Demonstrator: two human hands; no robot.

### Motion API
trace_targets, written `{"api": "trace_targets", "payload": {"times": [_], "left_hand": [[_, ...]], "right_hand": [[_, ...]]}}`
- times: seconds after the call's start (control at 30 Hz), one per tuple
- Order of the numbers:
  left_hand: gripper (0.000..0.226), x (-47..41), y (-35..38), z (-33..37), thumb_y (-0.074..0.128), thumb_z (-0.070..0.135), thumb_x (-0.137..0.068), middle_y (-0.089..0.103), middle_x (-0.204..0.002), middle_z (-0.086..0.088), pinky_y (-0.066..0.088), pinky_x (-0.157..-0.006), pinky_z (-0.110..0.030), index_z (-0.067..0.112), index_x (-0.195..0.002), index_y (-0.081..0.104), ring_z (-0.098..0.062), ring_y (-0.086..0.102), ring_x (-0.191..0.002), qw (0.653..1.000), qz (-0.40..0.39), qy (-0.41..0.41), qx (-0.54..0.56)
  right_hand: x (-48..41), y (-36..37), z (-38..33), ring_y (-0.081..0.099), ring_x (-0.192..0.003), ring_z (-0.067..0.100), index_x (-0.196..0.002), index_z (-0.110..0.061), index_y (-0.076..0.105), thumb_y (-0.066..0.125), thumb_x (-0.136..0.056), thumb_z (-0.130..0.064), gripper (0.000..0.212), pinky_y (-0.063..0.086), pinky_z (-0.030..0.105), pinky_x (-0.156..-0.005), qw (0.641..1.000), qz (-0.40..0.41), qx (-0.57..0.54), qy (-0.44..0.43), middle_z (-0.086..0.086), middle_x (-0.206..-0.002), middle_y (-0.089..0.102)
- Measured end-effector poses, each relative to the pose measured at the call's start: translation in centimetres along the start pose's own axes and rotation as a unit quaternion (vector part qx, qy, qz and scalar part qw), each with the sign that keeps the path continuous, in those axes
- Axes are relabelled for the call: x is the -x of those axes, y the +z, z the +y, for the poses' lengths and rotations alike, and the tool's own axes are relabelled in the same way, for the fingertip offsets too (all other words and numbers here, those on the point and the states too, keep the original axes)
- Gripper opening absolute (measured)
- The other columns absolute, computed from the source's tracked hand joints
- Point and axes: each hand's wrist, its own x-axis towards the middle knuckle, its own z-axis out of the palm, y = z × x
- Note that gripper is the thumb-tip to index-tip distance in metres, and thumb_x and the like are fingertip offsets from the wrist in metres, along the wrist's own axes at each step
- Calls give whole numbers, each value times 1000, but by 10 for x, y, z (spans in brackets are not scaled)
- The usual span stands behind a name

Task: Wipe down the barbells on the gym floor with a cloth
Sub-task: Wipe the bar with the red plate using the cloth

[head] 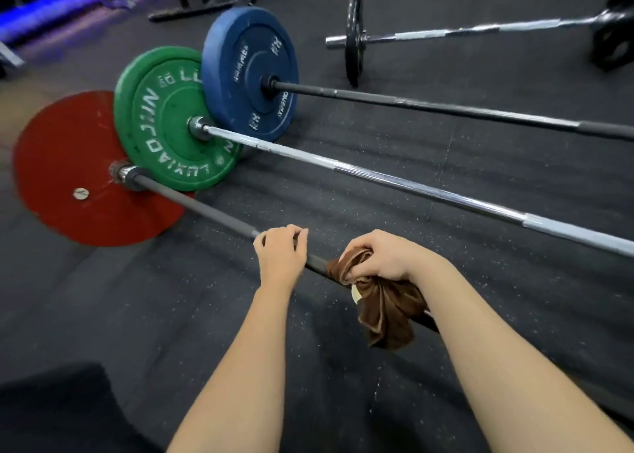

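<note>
the left hand (281,258) curls over the dark shaft (192,203) of the nearest barbell, fingers wrapped round it from above, knuckles up. just beside it, further right along the same shaft, the right hand (387,257) grips a brown cloth (389,310) bunched round the bar. the cloth's loose end hangs below the hand on the near side, with a small pale tag showing at its edge. a short stretch of bare shaft shows between the two hands. both bare forearms reach in from the bottom of the view.

this bar runs up and left to a red plate (68,168) standing on the black speckled rubber floor (343,394). behind it lies a second barbell with a chrome shaft (377,182) and a green plate (161,119), which overlaps the red plate's far edge in the view. behind that lies a third, with a black shaft (446,109) and a blue plate (250,71) that overlaps the green one. the three bars lie roughly side by side, apart from each other.

well beyond them, toward the top right, a fourth barbell with a silvery shaft (480,29) carries a thin black plate (353,37) near its left end and more black plates at the right edge of the view. a blue-lit strip (51,10) glows in the top left corner, near dark equipment frames. a dark blurred shape (51,411) fills the lower left corner; what it is cannot be told.
</note>
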Motion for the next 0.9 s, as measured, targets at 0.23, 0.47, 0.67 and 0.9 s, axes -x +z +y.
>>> {"api": "trace_targets", "payload": {"times": [0.23, 0.47, 0.67, 0.9], "left_hand": [[36, 13, 9, -18, 37, 27, -107, 65, -112, 9, 2, -123, -50, 22, -94, 70, -20, 49, -131, 1000, -14, 15, -3], [52, 11, 28, -21, 20, 34, -103, 63, -108, 2, 5, -125, -51, 15, -94, 67, -22, 45, -135, 999, 32, -12, 3], [27, 10, -1, -35, 38, 15, -109, 67, -115, 8, 12, -126, -41, 19, -108, 65, -9, 46, -134, 988, -47, 7, 144], [38, 54, -42, -12, 42, 30, -110, 48, -145, 9, 31, -118, -33, 38, -147, 45, -8, 35, -140, 963, -57, -3, 264]], "right_hand": [[-10, 51, -6, 61, -97, 8, -103, -34, 73, 76, -86, -28, 18, 49, 27, -88, 986, 154, 3, -58, -14, -102, 68], [-11, 34, -8, 62, -94, 7, -92, -39, 74, 80, -80, -30, 16, 51, 27, -86, 995, 81, 48, -39, -14, -98, 66], [-41, 73, -24, 57, -96, 6, -98, -38, 73, 78, -84, -28, 18, 46, 25, -84, 983, 170, 8, -72, -13, -101, 59], [-36, 66, -17, 69, -97, 11, -102, -32, 76, 81, -80, -42, 25, 55, 34, -88, 968, 201, -146, 13, -12, -98, 75]]}}
